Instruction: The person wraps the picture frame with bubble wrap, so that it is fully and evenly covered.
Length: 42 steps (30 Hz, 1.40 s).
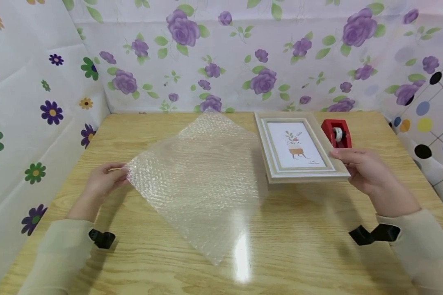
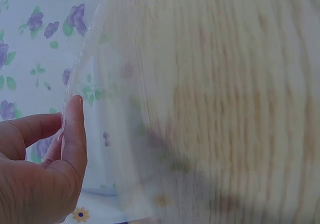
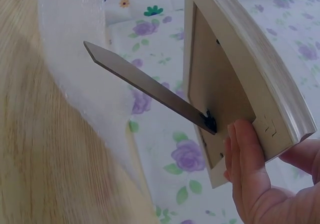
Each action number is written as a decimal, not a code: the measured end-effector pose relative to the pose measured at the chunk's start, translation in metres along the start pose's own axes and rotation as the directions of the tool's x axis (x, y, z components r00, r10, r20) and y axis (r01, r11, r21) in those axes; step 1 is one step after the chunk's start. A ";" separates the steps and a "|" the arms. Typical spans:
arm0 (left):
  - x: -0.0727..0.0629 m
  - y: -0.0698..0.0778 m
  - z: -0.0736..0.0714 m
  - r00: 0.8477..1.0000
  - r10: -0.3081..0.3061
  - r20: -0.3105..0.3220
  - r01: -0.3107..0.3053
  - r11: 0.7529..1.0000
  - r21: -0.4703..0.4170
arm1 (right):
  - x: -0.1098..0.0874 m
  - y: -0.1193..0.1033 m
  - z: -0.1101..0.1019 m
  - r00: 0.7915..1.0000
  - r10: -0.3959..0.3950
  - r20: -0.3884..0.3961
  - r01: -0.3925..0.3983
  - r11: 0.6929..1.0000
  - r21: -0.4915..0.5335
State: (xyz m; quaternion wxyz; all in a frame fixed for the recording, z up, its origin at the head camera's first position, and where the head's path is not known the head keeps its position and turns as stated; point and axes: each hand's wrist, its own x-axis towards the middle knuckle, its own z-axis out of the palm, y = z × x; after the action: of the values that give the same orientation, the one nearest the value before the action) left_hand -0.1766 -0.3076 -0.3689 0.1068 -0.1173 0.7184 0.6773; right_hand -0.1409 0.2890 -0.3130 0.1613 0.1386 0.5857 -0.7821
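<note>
A sheet of clear bubble wrap (image 1: 203,176) lies turned like a diamond on the wooden table. My left hand (image 1: 108,180) pinches its left corner between thumb and fingers, as the left wrist view also shows. On the right, my right hand (image 1: 369,174) grips a picture frame (image 1: 302,174) by its right edge, thumb on the front and fingers behind. The frame is held above the table, its flower-pot picture facing up. In the right wrist view its back shows, with the stand leg (image 3: 145,86) swung out.
A red tape dispenser (image 1: 337,133) with a roll of tape stands behind the right hand, near the table's back right. Flower-printed sheeting (image 1: 221,53) closes off the back, and patterned sheets line both sides. The table (image 1: 140,254) has a pale wood grain.
</note>
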 end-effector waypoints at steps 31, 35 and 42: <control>0.001 0.001 0.056 0.994 0.086 0.071 -0.094 0.990 0.109 | 0.019 0.017 0.053 0.987 -0.012 0.160 0.023 0.997 -0.071; 0.003 0.000 0.062 0.994 0.086 0.068 -0.093 0.990 0.105 | 0.024 0.022 0.059 0.985 -0.021 0.173 0.032 0.998 -0.058; 0.002 0.001 0.074 0.996 0.069 0.064 -0.077 0.989 0.123 | 0.030 0.029 0.067 0.991 0.010 0.131 0.000 0.997 -0.071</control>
State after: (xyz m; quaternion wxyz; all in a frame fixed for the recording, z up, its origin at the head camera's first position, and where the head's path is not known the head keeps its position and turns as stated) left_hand -0.1797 -0.2340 -0.3729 0.1106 -0.0637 0.7598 0.6376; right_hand -0.1579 0.2141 -0.3322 0.2063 0.0824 0.6008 -0.7679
